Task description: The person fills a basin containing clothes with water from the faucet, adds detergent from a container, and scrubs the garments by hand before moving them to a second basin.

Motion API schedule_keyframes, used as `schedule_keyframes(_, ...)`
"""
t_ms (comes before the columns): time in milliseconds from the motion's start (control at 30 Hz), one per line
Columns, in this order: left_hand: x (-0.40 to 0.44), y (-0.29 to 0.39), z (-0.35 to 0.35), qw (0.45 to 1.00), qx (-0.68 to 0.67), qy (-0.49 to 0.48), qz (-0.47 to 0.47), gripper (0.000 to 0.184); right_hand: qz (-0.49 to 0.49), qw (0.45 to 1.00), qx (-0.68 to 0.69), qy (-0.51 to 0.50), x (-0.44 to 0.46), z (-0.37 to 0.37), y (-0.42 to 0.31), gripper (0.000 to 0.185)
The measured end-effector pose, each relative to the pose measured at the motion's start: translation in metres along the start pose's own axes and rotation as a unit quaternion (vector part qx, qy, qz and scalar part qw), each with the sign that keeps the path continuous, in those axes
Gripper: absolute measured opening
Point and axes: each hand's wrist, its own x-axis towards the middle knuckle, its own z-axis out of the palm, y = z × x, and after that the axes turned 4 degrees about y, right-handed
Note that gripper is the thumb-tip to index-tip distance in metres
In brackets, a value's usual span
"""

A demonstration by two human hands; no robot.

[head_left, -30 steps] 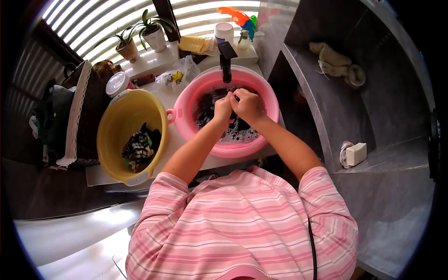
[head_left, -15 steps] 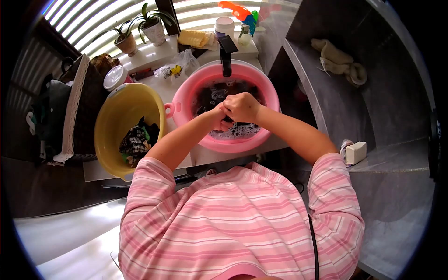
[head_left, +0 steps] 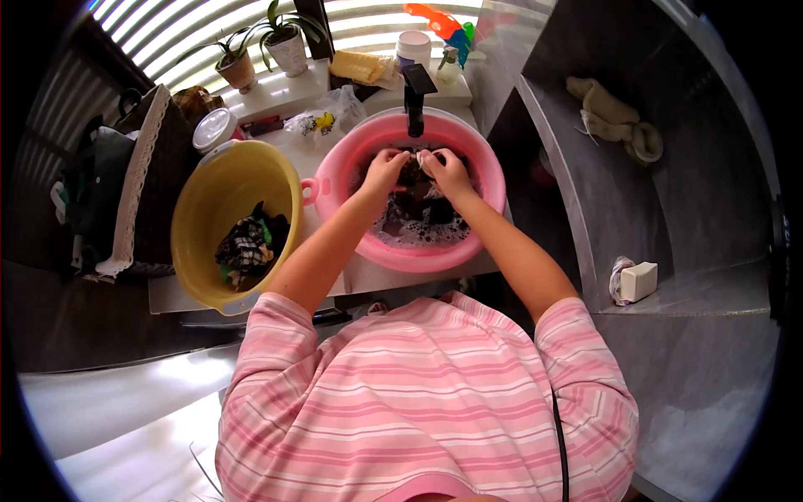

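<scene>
Over the pink basin, both hands are side by side beneath the black tap. My left hand pinches one side of a dark wet piece of clothing. On the other side, my right hand grips the same cloth, with a small pale bit showing between the fingertips. The cloth's lower part hangs into dark, sudsy water; its exact kind cannot be made out.
Left of the basin stands a yellow tub holding dark and checked clothes. Potted plants, a plastic bag and a spray bottle sit behind. A white soap-like block lies on the right-hand shelf.
My hands have moved from pressed together near the basin's middle to slightly apart and farther back. The dark cloth now shows between them. The view has shifted slightly.
</scene>
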Motion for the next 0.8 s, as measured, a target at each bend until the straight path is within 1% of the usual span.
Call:
schedule_keyframes(33,0.001,0.003,-0.007,0.999,-0.028,-0.014,0.016,0.039,0.093,0.984,0.144,-0.044,-0.003,-0.005,-0.012,0.033)
schedule_keyframes(67,-0.002,0.002,-0.013,0.999,-0.029,-0.012,0.015,0.039,0.184,0.938,0.282,-0.087,-0.007,-0.010,-0.025,0.033)
schedule_keyframes(100,-0.006,0.002,-0.019,0.997,-0.071,-0.023,0.018,0.042,0.163,0.934,0.303,-0.095,-0.010,-0.011,-0.035,0.043)
schedule_keyframes(133,-0.009,0.002,-0.027,0.993,-0.113,-0.033,0.023,0.046,0.162,0.934,0.302,-0.100,-0.014,-0.010,-0.038,0.043)
schedule_keyframes(167,-0.009,0.002,-0.039,0.984,-0.152,-0.090,-0.008,0.046,0.156,0.935,0.290,-0.129,-0.016,-0.009,-0.042,0.047)
schedule_keyframes(200,-0.010,0.000,-0.050,0.984,-0.155,-0.082,-0.002,0.046,0.150,0.936,0.276,-0.159,-0.018,-0.007,-0.047,0.052)
schedule_keyframes(233,-0.011,-0.001,-0.062,0.994,-0.092,-0.060,0.022,0.046,0.114,0.951,0.224,-0.178,-0.021,-0.005,-0.055,0.046)
schedule_keyframes(267,-0.014,-0.004,-0.073,0.998,-0.028,-0.035,0.046,0.046,0.108,0.950,0.224,-0.189,-0.018,0.000,-0.056,0.046)
schedule_keyframes(300,-0.021,-0.003,-0.081,0.994,-0.046,-0.009,0.098,0.046,0.170,0.927,0.250,-0.223,-0.016,0.005,-0.056,0.040)
schedule_keyframes(333,-0.025,-0.001,-0.096,0.994,-0.048,0.005,0.102,0.046,0.231,0.898,0.272,-0.257,-0.015,0.013,-0.062,0.035)
schedule_keyframes(367,-0.029,0.002,-0.114,0.984,0.036,0.022,0.174,0.047,0.264,0.908,0.250,-0.210,-0.017,0.030,-0.069,0.024)
schedule_keyframes(400,-0.036,0.004,-0.132,0.962,0.122,0.041,0.241,0.049,0.260,0.905,0.249,-0.228,-0.016,0.041,-0.074,0.024)
schedule_keyframes(433,-0.055,0.018,-0.146,0.956,0.133,0.038,0.259,0.052,0.250,0.888,0.274,-0.273,-0.014,0.053,-0.079,0.026)
schedule_keyframes(467,-0.065,0.022,-0.166,0.955,0.136,0.059,0.256,0.052,0.242,0.867,0.300,-0.317,-0.015,0.068,-0.084,0.028)
schedule_keyframes(500,-0.073,0.024,-0.188,0.963,0.106,0.066,0.240,0.055,0.243,0.848,0.323,-0.342,-0.018,0.082,-0.100,0.029)
schedule_keyframes(533,-0.086,0.032,-0.207,0.969,0.074,0.071,0.226,0.058,0.241,0.842,0.324,-0.358,-0.023,0.099,-0.118,0.029)
schedule_keyframes(567,-0.103,0.040,-0.228,0.961,0.096,0.098,0.241,0.063,0.214,0.864,0.302,-0.342,-0.029,0.118,-0.138,0.029)
schedule_keyframes(600,-0.117,0.045,-0.251,0.962,0.085,0.118,0.230,0.060,0.186,0.885,0.280,-0.323,-0.034,0.137,-0.154,0.029)
schedule_keyframes(633,-0.128,0.045,-0.276,0.949,0.139,0.158,0.234,0.056,0.163,0.878,0.259,-0.368,-0.034,0.156,-0.164,0.036)
schedule_keyframes(667,-0.137,0.044,-0.299,0.933,0.192,0.195,0.235,0.053,0.118,0.902,0.184,-0.373,-0.037,0.176,-0.174,0.041)
schedule_keyframes(700,-0.146,0.041,-0.317,0.931,0.195,0.202,0.233,0.053,0.082,0.902,0.153,-0.396,-0.040,0.195,-0.183,0.041)
schedule_keyframes(733,-0.155,0.036,-0.333,0.900,0.295,0.224,0.230,0.050,0.048,0.900,0.122,-0.416,-0.045,0.213,-0.188,0.041)
schedule_keyframes(767,-0.162,0.029,-0.346,0.860,0.391,0.241,0.222,0.047,0.049,0.897,0.124,-0.422,-0.052,0.232,-0.191,0.041)
schedule_keyframes(800,-0.167,0.016,-0.359,0.860,0.391,0.245,0.217,0.047,-0.075,0.919,0.030,-0.386,-0.061,0.252,-0.187,0.038)
